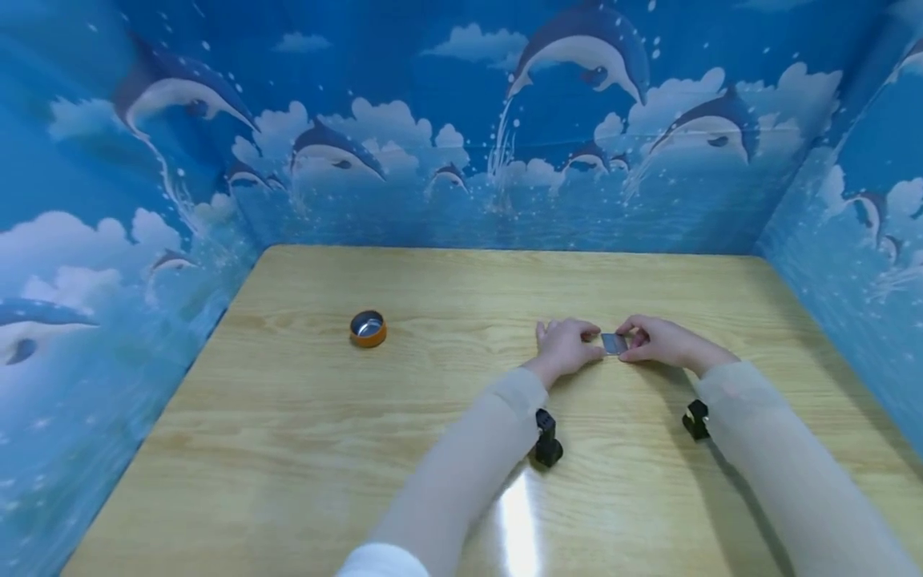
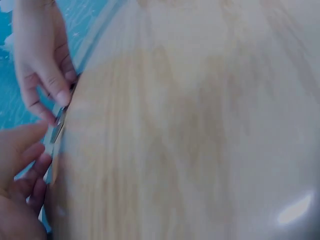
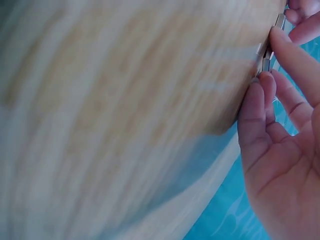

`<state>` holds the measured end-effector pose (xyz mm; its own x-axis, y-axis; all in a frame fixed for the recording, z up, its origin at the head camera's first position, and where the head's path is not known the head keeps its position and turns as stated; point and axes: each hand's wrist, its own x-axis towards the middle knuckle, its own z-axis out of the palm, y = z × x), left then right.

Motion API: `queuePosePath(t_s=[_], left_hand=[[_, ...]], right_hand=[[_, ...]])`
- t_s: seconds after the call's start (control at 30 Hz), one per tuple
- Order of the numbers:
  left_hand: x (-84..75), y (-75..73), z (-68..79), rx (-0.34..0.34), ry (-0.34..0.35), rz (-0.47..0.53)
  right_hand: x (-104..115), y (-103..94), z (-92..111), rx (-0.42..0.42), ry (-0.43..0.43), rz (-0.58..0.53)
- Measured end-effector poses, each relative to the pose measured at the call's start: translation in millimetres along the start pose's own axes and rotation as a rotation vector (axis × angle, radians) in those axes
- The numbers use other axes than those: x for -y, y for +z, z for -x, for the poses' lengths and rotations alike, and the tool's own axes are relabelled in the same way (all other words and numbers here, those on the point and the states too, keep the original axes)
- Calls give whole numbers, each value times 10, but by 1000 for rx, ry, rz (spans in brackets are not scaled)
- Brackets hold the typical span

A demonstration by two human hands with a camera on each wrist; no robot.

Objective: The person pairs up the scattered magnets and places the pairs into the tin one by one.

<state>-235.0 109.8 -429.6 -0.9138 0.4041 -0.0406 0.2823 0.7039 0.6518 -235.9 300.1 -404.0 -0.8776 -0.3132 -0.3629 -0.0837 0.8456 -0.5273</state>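
A small flat grey square piece [image 1: 614, 344] lies on the wooden table between the two hands. My right hand [image 1: 652, 340] holds its right side between thumb and fingers. On the other side is my left hand [image 1: 566, 346], thumb and forefinger spread apart close to the piece's left edge; whether they touch it I cannot tell. Seen almost edge-on in the right wrist view, the piece [image 3: 267, 61] looks thin and shiny. The left wrist view has both hands at its left border, with the piece [image 2: 59, 125] between their fingertips.
A small round orange bowl [image 1: 368, 329] with a silvery inside stands on the table [image 1: 303, 433], left of the hands. Blue dolphin-printed cloth [image 1: 404, 192] walls the table at the back and both sides. Each wrist carries a black camera mount [image 1: 548, 439].
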Motion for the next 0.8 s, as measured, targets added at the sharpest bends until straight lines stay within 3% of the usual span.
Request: queuePosePath(t_s=[0.17, 0.27, 0.47, 0.8], left_hand=[[174, -132, 67, 111, 45, 290], [258, -203, 127, 160, 50, 385], [401, -343, 262, 246, 47, 442], [631, -615, 497, 268, 37, 450]], right_hand=[[3, 5, -11, -2, -11, 38], [23, 10, -21, -15, -27, 60], [67, 45, -7, -38, -40, 129], [114, 91, 38, -61, -75, 232]])
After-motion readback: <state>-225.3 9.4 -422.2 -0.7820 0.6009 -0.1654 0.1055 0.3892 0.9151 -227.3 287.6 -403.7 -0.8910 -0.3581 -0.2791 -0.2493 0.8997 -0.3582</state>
